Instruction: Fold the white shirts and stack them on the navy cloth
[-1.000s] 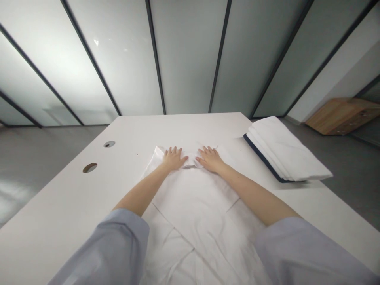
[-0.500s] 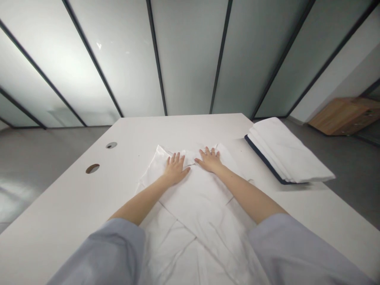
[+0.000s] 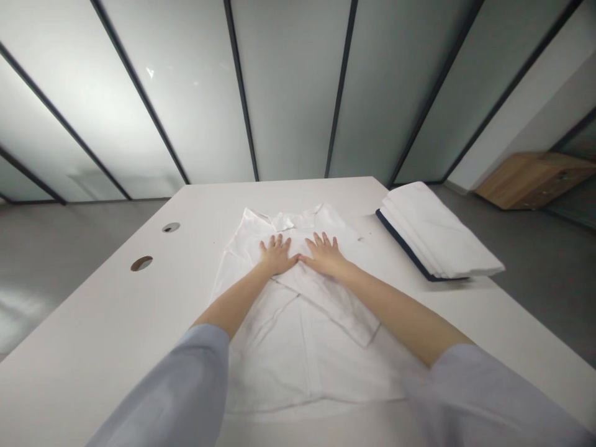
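Observation:
A white collared shirt (image 3: 298, 323) lies spread on the white table (image 3: 93, 323), collar at the far end. My left hand (image 3: 277, 254) rests flat on it just below the collar, fingers stretched out. My right hand (image 3: 323, 253) lies flat beside it, fingers spread, thumb close to the left hand's thumb. Both palms press on the cloth and hold nothing. A folded sleeve (image 3: 344, 304) lies across the shirt under my right forearm.
A stack of folded white cloths (image 3: 437, 233) with a dark bottom edge sits on the table's right side. Two round cable holes (image 3: 141, 263) are at the left. Frosted glass panels stand behind; a wooden cabinet (image 3: 531, 180) is on the floor at right.
Both hands have slid back from the collar toward me and closer together. The shirt now lies flatter and farther up the table, with its collar uncovered and its near hem in view.

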`<action>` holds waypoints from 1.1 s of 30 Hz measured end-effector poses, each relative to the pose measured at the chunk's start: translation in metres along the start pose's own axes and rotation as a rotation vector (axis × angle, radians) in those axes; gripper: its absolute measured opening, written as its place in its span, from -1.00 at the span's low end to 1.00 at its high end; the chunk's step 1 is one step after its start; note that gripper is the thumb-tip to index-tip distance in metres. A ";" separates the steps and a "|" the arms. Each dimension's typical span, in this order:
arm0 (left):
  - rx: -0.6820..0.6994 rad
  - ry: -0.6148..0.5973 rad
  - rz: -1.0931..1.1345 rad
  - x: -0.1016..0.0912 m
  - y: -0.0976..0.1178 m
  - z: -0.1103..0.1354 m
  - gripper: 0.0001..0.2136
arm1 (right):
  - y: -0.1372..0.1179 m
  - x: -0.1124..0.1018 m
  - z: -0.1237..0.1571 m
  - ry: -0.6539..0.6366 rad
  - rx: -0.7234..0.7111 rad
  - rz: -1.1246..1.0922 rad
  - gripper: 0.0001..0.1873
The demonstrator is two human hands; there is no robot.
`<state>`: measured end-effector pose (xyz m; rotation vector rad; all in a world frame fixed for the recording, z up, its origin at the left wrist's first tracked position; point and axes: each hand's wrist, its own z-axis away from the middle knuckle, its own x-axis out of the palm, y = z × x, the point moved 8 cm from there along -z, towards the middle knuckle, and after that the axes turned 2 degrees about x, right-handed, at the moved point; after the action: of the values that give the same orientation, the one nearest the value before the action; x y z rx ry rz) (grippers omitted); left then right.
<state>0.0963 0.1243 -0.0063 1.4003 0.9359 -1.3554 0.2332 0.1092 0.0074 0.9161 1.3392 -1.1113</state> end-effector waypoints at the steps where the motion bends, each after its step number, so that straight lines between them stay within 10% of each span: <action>1: 0.004 0.014 -0.001 -0.004 -0.002 -0.009 -0.26 | -0.003 0.005 0.012 -0.022 -0.003 -0.008 -0.12; 7: -0.038 0.226 -0.014 -0.032 -0.003 -0.026 -0.38 | 0.003 0.027 0.040 -0.084 0.058 -0.036 -0.09; 12: -0.038 0.139 -0.011 -0.030 -0.003 0.001 -0.58 | 0.019 0.022 0.004 -0.064 0.079 -0.007 -0.12; 22: -0.163 -0.008 -0.019 -0.004 -0.033 0.054 -0.26 | 0.035 0.002 -0.059 0.005 0.084 -0.017 -0.21; 33: -0.072 0.019 -0.052 -0.009 -0.055 0.022 -0.25 | 0.044 0.005 0.039 0.023 0.056 0.048 -0.27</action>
<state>0.0364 0.1182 -0.0025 1.3443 1.0301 -1.3356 0.2855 0.0825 0.0005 0.9998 1.3036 -1.1089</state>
